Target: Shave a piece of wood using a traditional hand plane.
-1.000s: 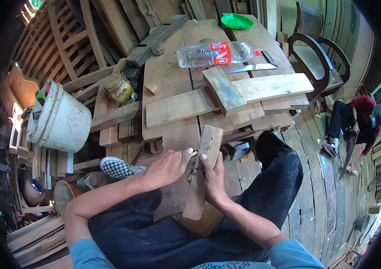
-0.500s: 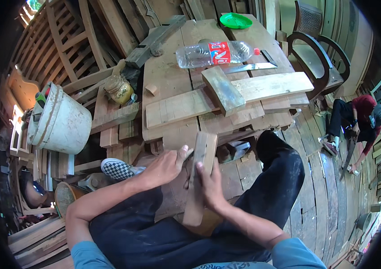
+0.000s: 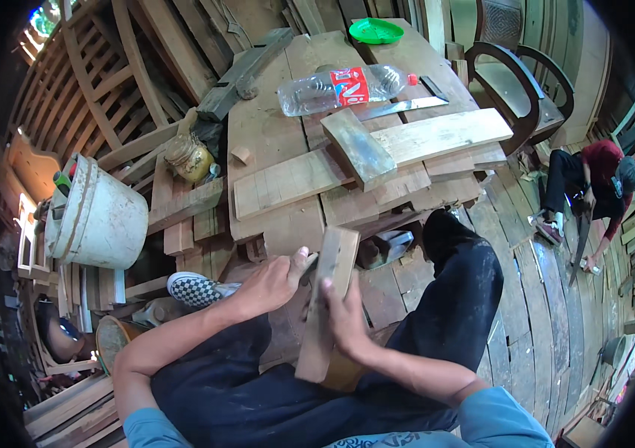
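A short wooden block (image 3: 337, 254) stands tilted over my lap, its upper end toward the workbench. My right hand (image 3: 349, 321) is closed round its right side, with the thumb lying on the near face. At the block's left edge my left hand (image 3: 273, 285) is closed, thumb up; a small thin greyish piece shows at its fingertips, too small and covered to name. Past the block, a long light board (image 3: 287, 179) lies across the workbench (image 3: 265, 112). A worn, thick wooden piece (image 3: 362, 149) rests crosswise on that board.
On the bench are a plastic bottle (image 3: 314, 93), a try square (image 3: 407, 107) and a green dish (image 3: 376, 30). At left stand a white bucket (image 3: 104, 216) and a jar (image 3: 189, 158). A co-worker (image 3: 601, 179) crouches at right with a saw (image 3: 580, 239); behind is a chair (image 3: 500, 67).
The view has shifted slightly, so the bench things sit a little further left. Both hands keep their hold, and the block's upper end sits slightly lower in the picture.
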`<action>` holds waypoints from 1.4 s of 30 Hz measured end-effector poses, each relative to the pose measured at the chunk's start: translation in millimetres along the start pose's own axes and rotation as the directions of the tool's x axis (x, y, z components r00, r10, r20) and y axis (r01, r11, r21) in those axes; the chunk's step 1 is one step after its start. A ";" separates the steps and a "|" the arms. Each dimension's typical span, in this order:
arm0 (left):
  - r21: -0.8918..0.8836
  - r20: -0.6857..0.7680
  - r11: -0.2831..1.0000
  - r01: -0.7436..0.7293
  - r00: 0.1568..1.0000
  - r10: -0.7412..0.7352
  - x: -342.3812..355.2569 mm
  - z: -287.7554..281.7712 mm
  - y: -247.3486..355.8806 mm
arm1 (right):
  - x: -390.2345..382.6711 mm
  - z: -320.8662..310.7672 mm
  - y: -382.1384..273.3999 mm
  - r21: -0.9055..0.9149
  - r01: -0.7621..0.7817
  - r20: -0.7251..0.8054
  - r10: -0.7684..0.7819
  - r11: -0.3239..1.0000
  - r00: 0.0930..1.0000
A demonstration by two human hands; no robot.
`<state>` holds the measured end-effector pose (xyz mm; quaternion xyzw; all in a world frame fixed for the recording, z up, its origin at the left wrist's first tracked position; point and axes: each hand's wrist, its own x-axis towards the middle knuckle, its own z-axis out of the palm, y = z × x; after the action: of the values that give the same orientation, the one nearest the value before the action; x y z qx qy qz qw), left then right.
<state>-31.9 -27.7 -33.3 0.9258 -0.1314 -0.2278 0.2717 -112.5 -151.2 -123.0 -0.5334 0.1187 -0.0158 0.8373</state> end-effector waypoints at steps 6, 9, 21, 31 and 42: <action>-0.032 0.036 0.999 -0.017 0.999 0.018 -0.5 -4.0 -12.3 | 17.9 5.8 -38.4 0.129 -0.132 0.054 0.126 0.983 0.991; 0.024 -0.011 0.999 -0.038 0.999 0.039 1.8 0.0 -3.7 | 9.4 -2.4 15.8 -0.179 0.252 -0.006 -0.257 0.951 0.966; 0.060 -0.055 0.998 0.007 0.998 -0.004 8.5 3.2 -21.9 | 9.0 1.0 5.4 -0.079 0.034 0.062 -0.030 0.996 0.998; 0.024 0.003 1.000 0.019 1.000 -0.019 1.2 -1.3 -11.2 | 15.8 -1.9 -2.0 -0.068 -0.035 0.071 0.040 0.997 0.997; -0.060 -0.012 0.992 -0.113 0.994 0.112 -0.9 -6.3 -4.8 | 18.8 8.3 -35.8 0.101 -0.178 0.016 0.177 0.979 0.984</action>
<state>-29.0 -20.6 -31.0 0.9092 -0.1751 -0.2120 0.3128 -88.8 -162.1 -91.0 -0.4772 0.1621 0.0548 0.8619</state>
